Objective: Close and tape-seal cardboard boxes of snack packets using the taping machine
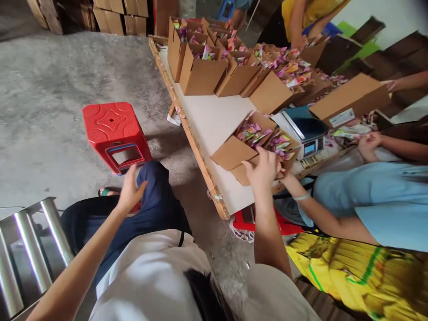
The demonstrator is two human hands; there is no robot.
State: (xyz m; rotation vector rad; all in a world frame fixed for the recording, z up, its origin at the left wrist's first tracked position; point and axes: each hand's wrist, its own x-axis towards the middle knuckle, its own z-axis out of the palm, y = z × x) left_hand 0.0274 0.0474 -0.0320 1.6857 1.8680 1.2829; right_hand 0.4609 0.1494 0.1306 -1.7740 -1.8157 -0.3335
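My right hand (263, 171) is at the near side of an open cardboard box (230, 153), its fingers hooked over the box's edge and its thumb out to the left. Small purple, pink and green wrapped packets (252, 133) fill the box, which sits at the table's near corner. Just right of my hand, a co-worker's hand (288, 177) reaches to the same box. My left hand (131, 191) hangs over my knee, fingers stretched and thumb apart, holding nothing. Part of the box's near side is hidden behind my right hand.
More packet-filled boxes (203, 73) stand along the wood-edged table (207, 120). A weighing scale (309, 142) is beside co-workers at the right. On the floor are a red stool (112, 125) and yellow sacks (354, 263). A metal roller conveyor (31, 249) lies at lower left.
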